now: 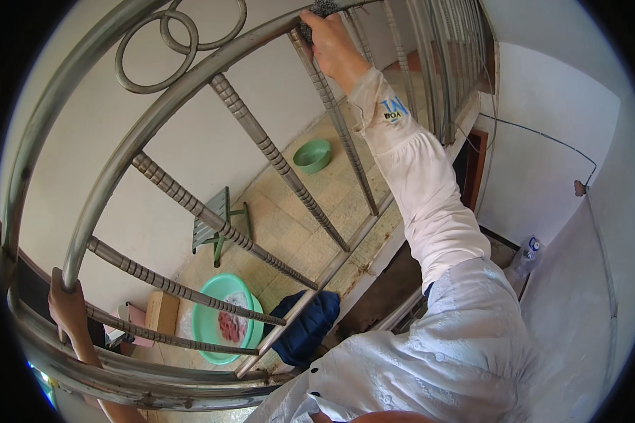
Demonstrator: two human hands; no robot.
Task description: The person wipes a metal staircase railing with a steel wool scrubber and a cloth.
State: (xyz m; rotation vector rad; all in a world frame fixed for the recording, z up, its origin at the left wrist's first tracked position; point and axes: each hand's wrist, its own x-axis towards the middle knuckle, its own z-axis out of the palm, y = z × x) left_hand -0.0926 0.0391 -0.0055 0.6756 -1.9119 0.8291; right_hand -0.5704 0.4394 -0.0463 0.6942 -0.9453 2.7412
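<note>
A stainless steel railing (159,111) with ribbed balusters (275,153) spans the view. At the upper middle, my right hand (330,42) presses a grey steel wool scourer (324,7) against the rail, near the top of a baluster; the sleeve on that arm is white. My left hand (67,304) is wrapped around the railing's curved tube at the lower left. Two interlocking metal rings (157,84) sit above the rail.
Past the balusters, a green basin (312,156), a folding stool (219,222), a larger basin (203,285) with wet cloth, a cardboard box (162,312) and dark blue fabric (307,328) rest on the tiled floor. Cables (540,137) run along the right wall, above a plastic bottle (528,254).
</note>
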